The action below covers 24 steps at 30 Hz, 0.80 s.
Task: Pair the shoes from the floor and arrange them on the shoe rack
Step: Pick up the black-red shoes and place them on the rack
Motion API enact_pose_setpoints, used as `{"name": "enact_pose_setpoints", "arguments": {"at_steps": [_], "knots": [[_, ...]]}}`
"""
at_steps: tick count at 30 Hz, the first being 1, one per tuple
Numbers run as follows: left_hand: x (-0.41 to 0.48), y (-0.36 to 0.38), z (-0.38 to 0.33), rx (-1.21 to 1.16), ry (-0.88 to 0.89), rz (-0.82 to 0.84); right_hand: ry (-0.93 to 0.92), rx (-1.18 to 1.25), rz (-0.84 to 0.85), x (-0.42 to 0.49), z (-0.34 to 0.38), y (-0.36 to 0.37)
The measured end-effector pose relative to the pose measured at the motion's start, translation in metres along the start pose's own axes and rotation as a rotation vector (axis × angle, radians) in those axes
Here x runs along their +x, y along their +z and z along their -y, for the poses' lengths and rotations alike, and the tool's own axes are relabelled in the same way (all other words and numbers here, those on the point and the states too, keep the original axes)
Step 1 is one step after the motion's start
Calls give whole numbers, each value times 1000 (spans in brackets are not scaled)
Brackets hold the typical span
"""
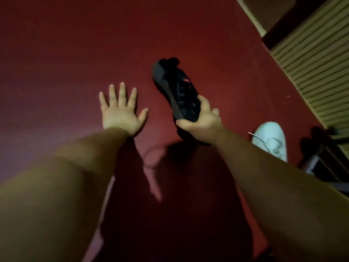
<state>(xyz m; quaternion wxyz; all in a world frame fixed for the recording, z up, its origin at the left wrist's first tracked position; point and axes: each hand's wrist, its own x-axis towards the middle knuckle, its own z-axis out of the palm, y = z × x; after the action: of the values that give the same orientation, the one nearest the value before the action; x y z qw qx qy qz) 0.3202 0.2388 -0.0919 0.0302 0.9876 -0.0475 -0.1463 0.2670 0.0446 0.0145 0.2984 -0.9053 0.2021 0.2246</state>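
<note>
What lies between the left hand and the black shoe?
In the head view, only bare red floor shows between the left hand and the black laced shoe.

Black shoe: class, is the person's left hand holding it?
No, the right hand grips the black shoe at one end, while the left hand is spread open and holds nothing.

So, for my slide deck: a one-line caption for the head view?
Right hand grips a black lace-up sneaker over the dark red floor; left hand spread open; white sneaker lies nearby.
</note>
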Motion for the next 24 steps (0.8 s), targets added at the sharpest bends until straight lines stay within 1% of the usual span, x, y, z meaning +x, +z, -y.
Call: {"name": "enact_pose_setpoints", "arguments": {"at_steps": [3,4,6,8,10,13,15,17,20,21,22,24], "knots": [[-9,-21,-6,-4,-25,170,-25,26,-30,-54,-39,-18],[-16,-26,-10,18,-49,202,-33,25,-45,-72,-54,-22],[-32,-31,-27,93,-56,225,-39,29,-92,-109,-84,-30],[-51,-36,-52,133,5,241,-33,46,-149,-143,-113,-37],[-76,-39,-82,165,102,270,0,38,-189,-178,-142,-45],[-106,-44,-137,218,246,248,44,82,-248,-227,-185,-61],[-130,-51,-178,257,366,266,65,100,-284,-259,-212,-69],[-158,-55,-220,305,531,265,109,118,-338,-294,-241,-74],[-213,-61,-275,420,878,211,192,128,-445,-345,-286,-66],[-234,-61,-289,444,971,218,230,152,-488,-360,-301,-59],[-256,-59,-300,458,1032,243,272,187,-531,-374,-315,-51],[-297,-45,-317,467,1070,331,364,264,-633,-396,-341,-32]]}}
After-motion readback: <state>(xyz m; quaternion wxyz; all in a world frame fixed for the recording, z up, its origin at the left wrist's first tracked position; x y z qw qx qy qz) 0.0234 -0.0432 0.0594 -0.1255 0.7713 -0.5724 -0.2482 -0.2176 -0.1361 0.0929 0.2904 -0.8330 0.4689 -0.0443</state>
